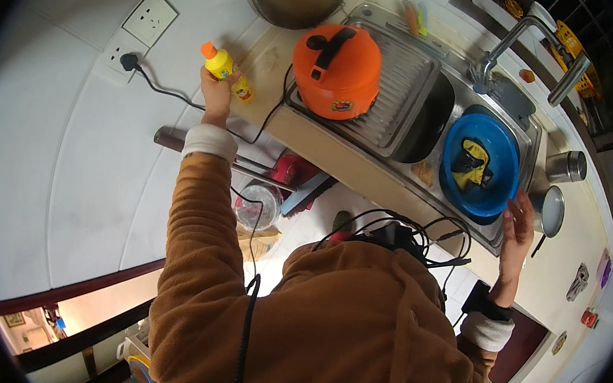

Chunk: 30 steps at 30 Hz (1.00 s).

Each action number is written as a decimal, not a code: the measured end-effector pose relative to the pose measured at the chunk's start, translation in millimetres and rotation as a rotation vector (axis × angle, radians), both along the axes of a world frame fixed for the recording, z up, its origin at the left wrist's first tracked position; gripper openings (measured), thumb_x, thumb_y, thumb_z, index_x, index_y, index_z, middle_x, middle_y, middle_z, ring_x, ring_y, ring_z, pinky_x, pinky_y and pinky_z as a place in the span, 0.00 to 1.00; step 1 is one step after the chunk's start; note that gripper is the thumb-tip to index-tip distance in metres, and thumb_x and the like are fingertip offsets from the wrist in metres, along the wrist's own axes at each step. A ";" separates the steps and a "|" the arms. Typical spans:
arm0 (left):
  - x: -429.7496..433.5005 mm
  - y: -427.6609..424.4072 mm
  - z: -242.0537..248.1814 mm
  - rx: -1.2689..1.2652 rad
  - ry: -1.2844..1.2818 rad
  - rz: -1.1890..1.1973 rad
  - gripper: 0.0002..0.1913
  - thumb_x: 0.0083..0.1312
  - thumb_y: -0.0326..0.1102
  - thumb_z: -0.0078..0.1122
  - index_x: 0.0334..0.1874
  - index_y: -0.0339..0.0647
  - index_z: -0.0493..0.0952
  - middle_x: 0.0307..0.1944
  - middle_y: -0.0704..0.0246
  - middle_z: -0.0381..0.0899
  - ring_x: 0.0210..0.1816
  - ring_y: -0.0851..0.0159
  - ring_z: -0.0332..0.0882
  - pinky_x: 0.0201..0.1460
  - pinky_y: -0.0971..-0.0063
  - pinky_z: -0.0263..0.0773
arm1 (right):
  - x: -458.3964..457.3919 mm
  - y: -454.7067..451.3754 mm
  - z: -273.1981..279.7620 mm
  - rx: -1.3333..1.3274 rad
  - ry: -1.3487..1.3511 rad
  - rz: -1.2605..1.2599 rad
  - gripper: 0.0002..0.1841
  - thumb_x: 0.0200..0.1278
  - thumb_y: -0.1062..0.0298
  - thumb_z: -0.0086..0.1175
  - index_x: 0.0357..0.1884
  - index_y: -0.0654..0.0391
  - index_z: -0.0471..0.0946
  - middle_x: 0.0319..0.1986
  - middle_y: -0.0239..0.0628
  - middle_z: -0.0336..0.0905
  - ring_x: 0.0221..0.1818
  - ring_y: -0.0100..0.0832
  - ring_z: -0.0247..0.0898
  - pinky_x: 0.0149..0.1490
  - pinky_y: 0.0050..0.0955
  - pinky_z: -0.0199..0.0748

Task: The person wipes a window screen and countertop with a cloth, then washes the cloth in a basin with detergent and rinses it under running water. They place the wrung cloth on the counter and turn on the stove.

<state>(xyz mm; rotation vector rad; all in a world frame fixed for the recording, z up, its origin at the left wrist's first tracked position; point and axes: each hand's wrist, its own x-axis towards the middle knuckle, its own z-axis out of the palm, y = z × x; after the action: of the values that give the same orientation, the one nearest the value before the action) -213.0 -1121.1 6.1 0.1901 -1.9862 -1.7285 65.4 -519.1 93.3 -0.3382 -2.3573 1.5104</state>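
My left hand (pixel 217 94) grips a yellow plastic bottle (pixel 219 64) with an orange cap, held upright at the left end of the counter. Right behind it stands a second bottle (pixel 243 90), clear with a yellow label. On the right, my right hand (pixel 517 234) is beside the rim of a blue plastic basin (pixel 452 197), its fingers slightly apart and nothing seen in them. Whether the fingertips touch the rim is hard to tell. The basin sits in the sink, and a yellow and black cloth (pixel 473 163) lies in it.
An orange lidded appliance (pixel 337 78) with a black handle stands on the ribbed steel drainboard (pixel 395 106). A metal faucet (pixel 497 52) rises behind the sink. Steel cups (pixel 563 166) stand to the right. A black cord runs from a wall plug (pixel 129 62) past my left wrist.
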 end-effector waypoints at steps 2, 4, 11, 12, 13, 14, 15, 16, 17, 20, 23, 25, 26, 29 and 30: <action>-14.5 -5.1 -16.9 -0.059 0.009 0.097 0.24 0.52 0.23 0.71 0.49 0.39 0.68 0.42 0.68 0.76 0.43 0.68 0.75 0.50 0.72 0.72 | 15.8 13.8 -4.7 -0.014 -0.014 -0.056 0.24 0.68 0.73 0.53 0.65 0.57 0.66 0.62 0.42 0.68 0.60 0.38 0.69 0.62 0.34 0.67; -24.1 -11.2 -27.5 -0.101 0.040 0.161 0.25 0.51 0.25 0.72 0.49 0.39 0.68 0.41 0.69 0.76 0.43 0.67 0.75 0.48 0.71 0.72 | 31.1 26.3 -9.2 -0.028 -0.043 -0.139 0.24 0.68 0.72 0.53 0.65 0.58 0.66 0.62 0.41 0.68 0.60 0.38 0.69 0.62 0.34 0.68; -29.2 -22.6 -43.9 -0.127 0.092 0.023 0.32 0.50 0.23 0.74 0.55 0.37 0.65 0.48 0.66 0.74 0.49 0.66 0.74 0.54 0.70 0.72 | 53.2 51.5 -31.8 -0.224 -0.196 -0.187 0.21 0.68 0.67 0.53 0.62 0.58 0.69 0.50 0.40 0.76 0.52 0.30 0.71 0.57 0.27 0.69; -27.6 -23.4 -46.9 -0.063 0.092 -0.022 0.34 0.49 0.23 0.74 0.57 0.36 0.64 0.50 0.64 0.74 0.50 0.65 0.75 0.53 0.69 0.73 | 51.9 53.1 -34.1 -0.264 -0.197 -0.184 0.21 0.68 0.67 0.53 0.61 0.59 0.70 0.50 0.41 0.76 0.53 0.31 0.72 0.56 0.28 0.70; -28.1 -24.7 -48.2 -0.081 0.116 -0.094 0.35 0.50 0.23 0.74 0.59 0.35 0.63 0.52 0.62 0.73 0.51 0.64 0.75 0.53 0.69 0.74 | 49.4 55.4 -36.3 -0.274 -0.193 -0.185 0.20 0.67 0.68 0.53 0.60 0.60 0.71 0.50 0.42 0.76 0.54 0.33 0.73 0.55 0.29 0.72; -26.9 -24.4 -52.7 -0.061 0.072 0.013 0.39 0.50 0.23 0.74 0.63 0.32 0.60 0.56 0.58 0.71 0.53 0.62 0.74 0.55 0.69 0.73 | 45.6 58.1 -38.1 -0.338 -0.198 -0.168 0.24 0.66 0.64 0.55 0.61 0.62 0.69 0.52 0.45 0.74 0.56 0.39 0.72 0.55 0.33 0.74; -25.8 -26.0 -54.0 -0.041 0.001 0.091 0.42 0.50 0.24 0.74 0.66 0.31 0.58 0.57 0.56 0.71 0.55 0.60 0.74 0.57 0.68 0.72 | 40.8 62.1 -40.4 -0.353 -0.174 -0.118 0.27 0.65 0.61 0.57 0.62 0.63 0.68 0.54 0.46 0.73 0.56 0.41 0.72 0.56 0.36 0.74; -23.8 -26.8 -56.0 -0.039 -0.079 0.150 0.44 0.50 0.25 0.75 0.68 0.30 0.56 0.58 0.54 0.70 0.56 0.59 0.73 0.58 0.68 0.71 | 35.3 67.1 -43.3 -0.356 -0.170 -0.094 0.30 0.64 0.58 0.58 0.63 0.64 0.66 0.56 0.47 0.71 0.56 0.44 0.71 0.57 0.38 0.74; -19.5 -27.2 -56.4 -0.111 -0.097 0.197 0.45 0.51 0.27 0.74 0.68 0.30 0.55 0.58 0.53 0.69 0.57 0.58 0.72 0.59 0.68 0.71 | 28.3 74.9 -46.5 -0.445 -0.213 -0.048 0.31 0.64 0.57 0.59 0.63 0.65 0.66 0.56 0.47 0.70 0.56 0.45 0.71 0.57 0.40 0.74; 2.4 -20.1 -46.4 -0.290 -0.188 0.337 0.45 0.53 0.31 0.74 0.69 0.29 0.55 0.59 0.52 0.68 0.58 0.56 0.72 0.60 0.67 0.68 | -1.2 103.0 -70.0 -0.636 -0.373 -0.028 0.33 0.63 0.56 0.59 0.64 0.66 0.64 0.58 0.49 0.69 0.57 0.48 0.70 0.58 0.46 0.73; 43.1 13.5 -21.2 -0.498 -0.136 0.381 0.33 0.60 0.31 0.68 0.66 0.32 0.63 0.55 0.57 0.72 0.53 0.60 0.73 0.58 0.70 0.68 | -46.2 133.8 -118.1 -0.720 -0.434 -0.072 0.32 0.61 0.57 0.60 0.63 0.65 0.66 0.56 0.48 0.71 0.56 0.49 0.71 0.58 0.46 0.73; 69.5 55.0 2.1 -0.342 -0.028 0.160 0.28 0.63 0.28 0.64 0.64 0.34 0.65 0.51 0.62 0.75 0.50 0.65 0.74 0.57 0.73 0.69 | -91.0 152.9 -160.8 -0.674 -0.550 -0.147 0.33 0.59 0.57 0.62 0.63 0.64 0.67 0.55 0.48 0.73 0.56 0.48 0.71 0.59 0.44 0.72; 80.7 80.1 14.5 -0.255 -0.036 0.094 0.25 0.64 0.26 0.62 0.64 0.35 0.67 0.49 0.64 0.76 0.49 0.68 0.74 0.56 0.74 0.69 | -112.8 155.8 -185.4 -0.549 -0.539 -0.216 0.33 0.57 0.56 0.63 0.62 0.64 0.68 0.54 0.48 0.74 0.55 0.47 0.72 0.58 0.43 0.72; 109.4 174.5 40.4 -0.132 -0.048 -0.314 0.18 0.67 0.21 0.54 0.59 0.37 0.72 0.41 0.71 0.78 0.43 0.73 0.76 0.51 0.78 0.72 | -158.9 151.5 -248.5 -0.108 -0.634 -0.254 0.33 0.54 0.56 0.65 0.59 0.65 0.71 0.53 0.48 0.76 0.53 0.45 0.74 0.55 0.39 0.73; 114.8 208.6 46.2 -0.106 -0.170 -0.428 0.19 0.66 0.20 0.55 0.59 0.37 0.73 0.42 0.70 0.78 0.44 0.72 0.77 0.51 0.78 0.72 | -167.2 148.3 -263.3 0.081 -0.749 -0.156 0.32 0.54 0.56 0.65 0.58 0.65 0.72 0.53 0.49 0.76 0.52 0.45 0.74 0.55 0.39 0.73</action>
<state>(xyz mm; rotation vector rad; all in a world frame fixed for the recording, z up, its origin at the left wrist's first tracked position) -98.1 -912.5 52.3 -0.1412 -2.3686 -1.9049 -101.8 -370.9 -170.0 -1.2147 -2.8210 1.3581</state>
